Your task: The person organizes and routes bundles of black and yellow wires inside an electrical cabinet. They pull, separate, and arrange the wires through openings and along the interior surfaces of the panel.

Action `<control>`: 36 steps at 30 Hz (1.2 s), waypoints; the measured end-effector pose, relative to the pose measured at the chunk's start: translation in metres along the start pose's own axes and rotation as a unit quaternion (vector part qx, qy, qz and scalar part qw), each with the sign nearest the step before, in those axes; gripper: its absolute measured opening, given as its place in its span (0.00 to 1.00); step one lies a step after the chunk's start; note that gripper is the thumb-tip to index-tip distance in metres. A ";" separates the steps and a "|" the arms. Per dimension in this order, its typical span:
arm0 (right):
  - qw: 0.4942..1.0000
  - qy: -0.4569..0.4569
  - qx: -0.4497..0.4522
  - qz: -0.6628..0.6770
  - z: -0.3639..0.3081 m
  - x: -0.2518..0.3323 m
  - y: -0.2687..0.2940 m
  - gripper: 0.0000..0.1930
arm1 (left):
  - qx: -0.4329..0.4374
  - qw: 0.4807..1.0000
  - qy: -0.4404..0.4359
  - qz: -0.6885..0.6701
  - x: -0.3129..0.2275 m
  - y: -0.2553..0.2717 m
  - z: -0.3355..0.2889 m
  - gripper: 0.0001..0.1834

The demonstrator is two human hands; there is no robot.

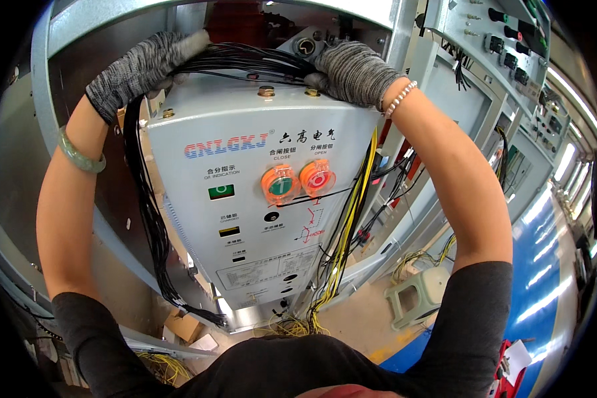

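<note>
My left hand (142, 66), in a grey knit glove, grips a thick bundle of black wires (245, 61) at the top left of a grey breaker unit (245, 219). My right hand (351, 69), also gloved, presses the same bundle down at the unit's top right. The bundle runs across the top between both hands and hangs down the unit's left side (146, 212). The unit's front carries a green push button (280, 182) and a red push button (317, 178) under clear orange covers.
The unit sits inside a grey metal cabinet (60, 40). Yellow and black wires (348, 225) trail down its right side. An open cabinet door with switches (504, 46) stands at the upper right. A pale plastic stool (421, 295) and cardboard scraps (186, 328) lie on the floor below.
</note>
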State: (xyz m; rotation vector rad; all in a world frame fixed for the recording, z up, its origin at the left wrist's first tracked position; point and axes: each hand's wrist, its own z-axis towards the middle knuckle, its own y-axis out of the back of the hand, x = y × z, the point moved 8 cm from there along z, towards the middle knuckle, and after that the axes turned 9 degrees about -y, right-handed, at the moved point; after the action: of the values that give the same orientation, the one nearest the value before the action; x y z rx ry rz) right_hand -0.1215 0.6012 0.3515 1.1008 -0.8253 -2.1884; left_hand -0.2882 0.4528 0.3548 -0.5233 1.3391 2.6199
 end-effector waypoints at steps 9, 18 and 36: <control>0.999 -0.021 -0.034 0.024 0.020 -0.005 -0.007 0.21 | 0.051 0.986 -0.097 0.126 -0.015 -0.008 0.000 0.23; 0.988 0.044 -0.041 0.144 -0.007 -0.019 -0.006 0.18 | 0.060 0.982 -0.077 0.163 0.008 0.010 0.023 0.26; 0.996 -0.012 0.006 0.091 0.016 -0.005 -0.023 0.16 | -0.011 0.989 -0.139 -0.047 -0.010 0.019 -0.029 0.15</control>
State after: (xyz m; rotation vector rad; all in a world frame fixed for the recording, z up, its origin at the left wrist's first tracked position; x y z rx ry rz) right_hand -0.1369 0.6239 0.3446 0.9670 -0.9123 -2.0509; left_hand -0.2774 0.4184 0.3567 -0.2076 1.1703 2.5200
